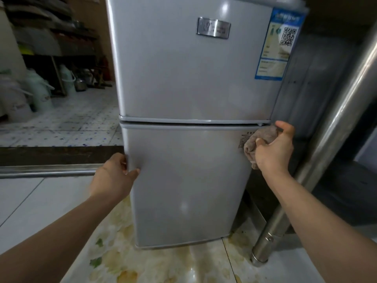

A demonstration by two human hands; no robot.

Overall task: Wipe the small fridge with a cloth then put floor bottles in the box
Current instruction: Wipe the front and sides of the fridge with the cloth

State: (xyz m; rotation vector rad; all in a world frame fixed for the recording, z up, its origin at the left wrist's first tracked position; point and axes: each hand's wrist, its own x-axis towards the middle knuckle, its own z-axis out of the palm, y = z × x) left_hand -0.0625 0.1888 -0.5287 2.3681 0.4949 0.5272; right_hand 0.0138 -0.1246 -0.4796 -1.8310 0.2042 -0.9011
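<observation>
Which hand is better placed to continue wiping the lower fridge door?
The right hand. It already holds the cloth against the upper right corner of the lower door. The left hand has no cloth; its grip is on the door's left edge.

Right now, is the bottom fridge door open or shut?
Shut. The lower door sits flush under the upper door, with only a thin even seam between them.
</observation>
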